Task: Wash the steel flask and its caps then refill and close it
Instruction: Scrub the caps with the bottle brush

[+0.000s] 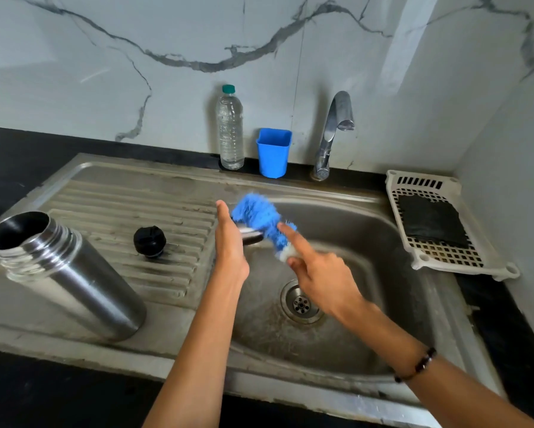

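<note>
Meanwhile, with the steel flask (65,273) uncapped on the left drainboard beside the black inner cap (149,241), the left hand (230,242) should steady the gripped steel cap (251,235) over the basin while the right hand (316,274), fingers curled round the blue brush (261,219), scrubs every groove.

The steel cap (251,235) is mostly hidden behind the left hand (230,242) and beneath the blurred blue brush (261,218). The brush handle is covered by the right hand (319,274). Both forearms are cut off by the bottom edge.
</note>
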The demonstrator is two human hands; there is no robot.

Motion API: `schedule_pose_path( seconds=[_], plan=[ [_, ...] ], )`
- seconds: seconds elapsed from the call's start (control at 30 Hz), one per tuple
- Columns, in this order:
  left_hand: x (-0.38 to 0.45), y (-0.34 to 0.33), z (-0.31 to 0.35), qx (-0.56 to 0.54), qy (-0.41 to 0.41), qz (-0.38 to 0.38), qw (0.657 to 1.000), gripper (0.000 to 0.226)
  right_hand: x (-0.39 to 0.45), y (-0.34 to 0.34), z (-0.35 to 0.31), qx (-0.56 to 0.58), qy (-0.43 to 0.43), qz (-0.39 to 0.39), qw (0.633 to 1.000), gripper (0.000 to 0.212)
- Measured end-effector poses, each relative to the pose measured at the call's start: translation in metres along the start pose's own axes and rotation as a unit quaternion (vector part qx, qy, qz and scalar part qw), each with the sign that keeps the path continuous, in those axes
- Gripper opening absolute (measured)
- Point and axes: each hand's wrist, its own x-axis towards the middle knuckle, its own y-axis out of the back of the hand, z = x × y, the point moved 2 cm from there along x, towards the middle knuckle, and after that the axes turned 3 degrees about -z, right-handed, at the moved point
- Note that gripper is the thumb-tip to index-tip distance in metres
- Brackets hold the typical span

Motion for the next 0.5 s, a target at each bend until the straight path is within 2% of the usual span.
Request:
schedule_pose_path(
  seconds=[0.1, 0.17, 0.23, 0.3, 0.37, 0.43, 0.5],
  plan=[
    [0.002, 0.004, -0.005, -0.029, 0.025, -0.011, 0.999, 0.024, 0.003, -0.004, 0.005, 0.071, -0.048, -0.01, 0.996, 0.057],
    [0.004, 0.005, -0.009, -0.113, 0.057, -0.025, 0.992, 0.012, 0.009, -0.001, 0.007, 0.144, -0.059, 0.024, 0.987, 0.056],
    [0.008, 0.008, -0.009, -0.202, 0.083, -0.037, 0.975, 0.017, 0.002, 0.001, 0.0, 0.163, -0.027, 0.04, 0.985, 0.058],
    [0.011, 0.01, -0.007, -0.272, 0.094, -0.056, 0.956, 0.027, -0.005, -0.005, -0.008, 0.119, 0.011, 0.01, 0.993, 0.059],
    [0.012, 0.013, -0.007, -0.308, 0.11, -0.056, 0.943, 0.035, -0.003, -0.012, -0.006, 0.095, -0.003, -0.008, 0.995, 0.058],
    [0.01, 0.014, -0.008, -0.343, 0.133, -0.047, 0.929, 0.038, 0.008, -0.014, -0.002, 0.126, -0.026, 0.002, 0.992, 0.058],
    [0.008, 0.012, -0.006, -0.373, 0.145, -0.046, 0.915, 0.041, 0.018, -0.015, -0.006, 0.162, -0.009, 0.016, 0.987, 0.059]
  ],
)
